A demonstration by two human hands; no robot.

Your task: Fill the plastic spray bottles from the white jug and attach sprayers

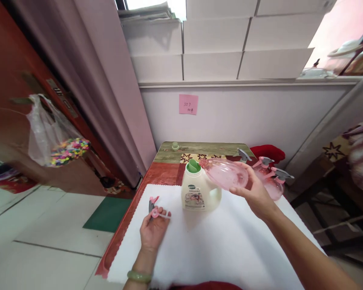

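Observation:
My right hand grips a clear pink bottle by its base end. The bottle is tipped on its side, its neck pointing left at the green spout of a cream detergent jug; I cannot tell whether neck and spout touch. Bubbles or a little liquid seem to show inside the bottle. Left of the jug, my left hand is closed around a pink and grey spray trigger head with a white tube, held just above the white cloth.
Pink spray bottles with grey triggers stand at the table's right. A small green cap sits at the far left edge. White cloth covers the near part of the table. White boxes are stacked behind, above a pink note.

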